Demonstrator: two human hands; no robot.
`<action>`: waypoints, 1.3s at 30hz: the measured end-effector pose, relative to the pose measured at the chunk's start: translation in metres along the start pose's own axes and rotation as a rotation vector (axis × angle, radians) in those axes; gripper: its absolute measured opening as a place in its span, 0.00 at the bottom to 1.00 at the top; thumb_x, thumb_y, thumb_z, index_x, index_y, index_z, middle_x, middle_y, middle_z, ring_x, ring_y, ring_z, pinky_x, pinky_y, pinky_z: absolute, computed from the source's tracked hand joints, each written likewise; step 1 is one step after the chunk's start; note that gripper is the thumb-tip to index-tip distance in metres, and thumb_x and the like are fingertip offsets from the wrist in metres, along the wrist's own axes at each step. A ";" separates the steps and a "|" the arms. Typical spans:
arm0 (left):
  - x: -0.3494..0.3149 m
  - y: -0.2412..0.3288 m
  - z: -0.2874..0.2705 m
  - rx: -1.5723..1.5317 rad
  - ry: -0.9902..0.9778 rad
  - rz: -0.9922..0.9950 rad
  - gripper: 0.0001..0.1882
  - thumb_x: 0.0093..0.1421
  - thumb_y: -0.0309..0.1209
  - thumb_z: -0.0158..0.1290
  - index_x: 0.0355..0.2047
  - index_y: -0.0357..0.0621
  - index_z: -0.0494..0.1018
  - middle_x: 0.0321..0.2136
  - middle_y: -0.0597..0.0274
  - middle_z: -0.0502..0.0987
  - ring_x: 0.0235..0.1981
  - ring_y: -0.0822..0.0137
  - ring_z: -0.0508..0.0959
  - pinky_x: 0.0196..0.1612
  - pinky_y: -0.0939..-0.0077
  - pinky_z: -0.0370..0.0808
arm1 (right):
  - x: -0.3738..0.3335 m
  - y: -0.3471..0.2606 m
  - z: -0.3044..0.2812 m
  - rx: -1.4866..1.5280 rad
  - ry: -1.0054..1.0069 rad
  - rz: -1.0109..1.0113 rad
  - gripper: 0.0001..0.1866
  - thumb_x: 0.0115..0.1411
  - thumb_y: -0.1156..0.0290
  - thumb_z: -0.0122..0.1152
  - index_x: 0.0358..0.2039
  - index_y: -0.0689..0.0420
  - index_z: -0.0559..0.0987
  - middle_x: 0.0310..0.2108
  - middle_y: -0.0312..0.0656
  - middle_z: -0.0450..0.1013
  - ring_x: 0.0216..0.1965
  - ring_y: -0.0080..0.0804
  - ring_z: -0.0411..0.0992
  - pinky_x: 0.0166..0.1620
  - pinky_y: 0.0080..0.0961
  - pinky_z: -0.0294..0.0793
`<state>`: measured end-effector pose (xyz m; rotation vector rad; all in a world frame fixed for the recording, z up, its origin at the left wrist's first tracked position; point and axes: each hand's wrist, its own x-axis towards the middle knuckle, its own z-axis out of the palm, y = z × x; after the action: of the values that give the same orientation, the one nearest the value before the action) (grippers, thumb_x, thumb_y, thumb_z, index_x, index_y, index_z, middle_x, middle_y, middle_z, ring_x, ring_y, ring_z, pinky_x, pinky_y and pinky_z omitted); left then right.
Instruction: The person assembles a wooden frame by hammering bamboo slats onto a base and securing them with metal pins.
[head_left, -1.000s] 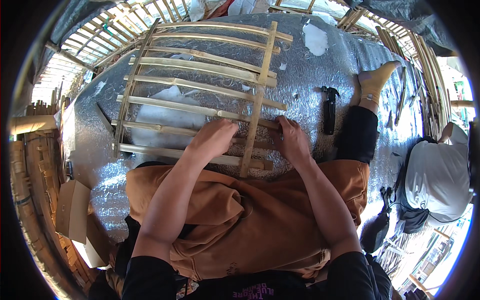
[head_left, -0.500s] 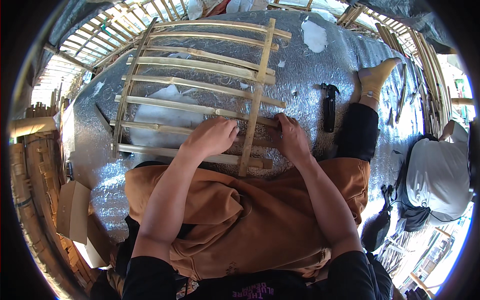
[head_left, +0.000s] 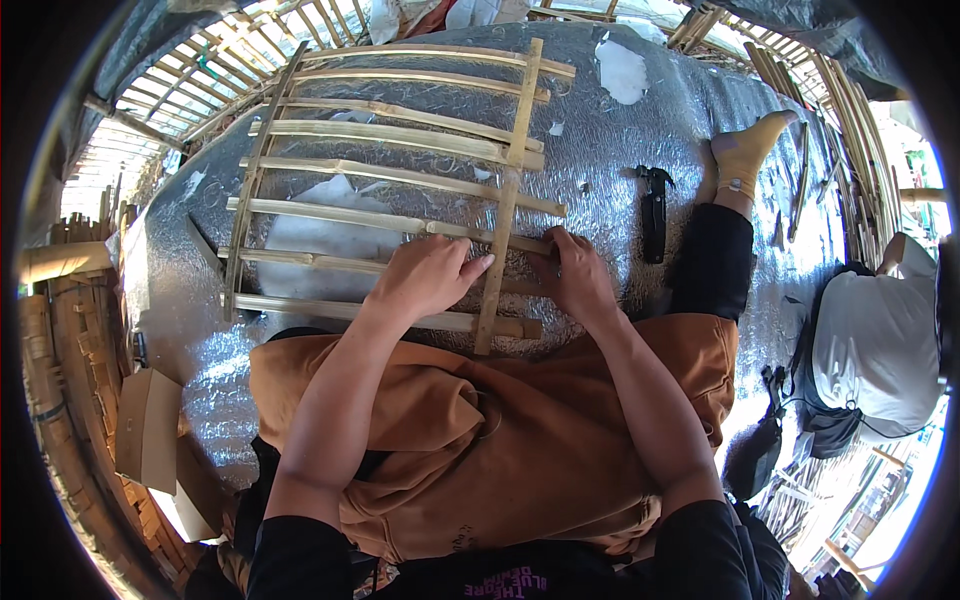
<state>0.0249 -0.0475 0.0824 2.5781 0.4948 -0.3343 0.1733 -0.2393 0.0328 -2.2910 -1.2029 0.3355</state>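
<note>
A ladder-like frame of split bamboo lies across the foil sheet: several slats run sideways between a left crosspiece and a right crosspiece. Just left of the right crosspiece, my left hand curls its fingers over a slat near my lap, its thumb stretched toward the crosspiece. On the other side, the closed fingers of my right hand pinch that slat's projecting end. My fingertips are partly hidden beneath both hands.
A black claw hammer lies right of the frame, beside my outstretched leg. An open cardboard box stands at the left by the bamboo wall. At the right are a person in a grey shirt and loose bamboo strips.
My left thumb has moved out from the fingers toward the right crosspiece. My right hand keeps its pinch at the slat's end. The bamboo frame appears slightly farther left in the view.
</note>
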 end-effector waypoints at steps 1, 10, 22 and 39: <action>0.000 0.000 0.000 0.001 -0.002 0.000 0.24 0.70 0.50 0.45 0.32 0.41 0.76 0.25 0.50 0.81 0.30 0.45 0.81 0.35 0.51 0.78 | 0.000 0.000 0.001 0.001 0.000 0.001 0.17 0.60 0.68 0.67 0.46 0.61 0.74 0.33 0.53 0.78 0.36 0.52 0.77 0.39 0.43 0.76; 0.001 0.001 -0.001 0.012 0.004 0.006 0.24 0.71 0.49 0.45 0.32 0.40 0.75 0.24 0.49 0.81 0.30 0.44 0.81 0.35 0.51 0.78 | 0.005 0.018 0.009 0.052 0.177 0.171 0.26 0.59 0.67 0.69 0.52 0.63 0.67 0.42 0.53 0.70 0.29 0.40 0.75 0.37 0.36 0.76; 0.001 -0.003 0.003 0.003 0.026 0.035 0.22 0.70 0.48 0.47 0.33 0.39 0.75 0.25 0.49 0.81 0.31 0.44 0.81 0.34 0.50 0.78 | 0.008 0.014 -0.002 0.175 0.106 0.257 0.34 0.61 0.63 0.68 0.62 0.58 0.62 0.47 0.55 0.75 0.38 0.47 0.79 0.42 0.42 0.79; 0.001 -0.003 0.002 0.006 0.029 0.058 0.21 0.69 0.46 0.48 0.33 0.38 0.74 0.25 0.47 0.80 0.31 0.43 0.81 0.34 0.50 0.78 | 0.012 0.021 0.005 0.614 0.034 0.411 0.35 0.65 0.58 0.64 0.64 0.66 0.62 0.45 0.52 0.78 0.36 0.34 0.80 0.34 0.32 0.81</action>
<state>0.0244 -0.0454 0.0791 2.6011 0.4289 -0.2792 0.1923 -0.2379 0.0169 -1.9555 -0.4944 0.7020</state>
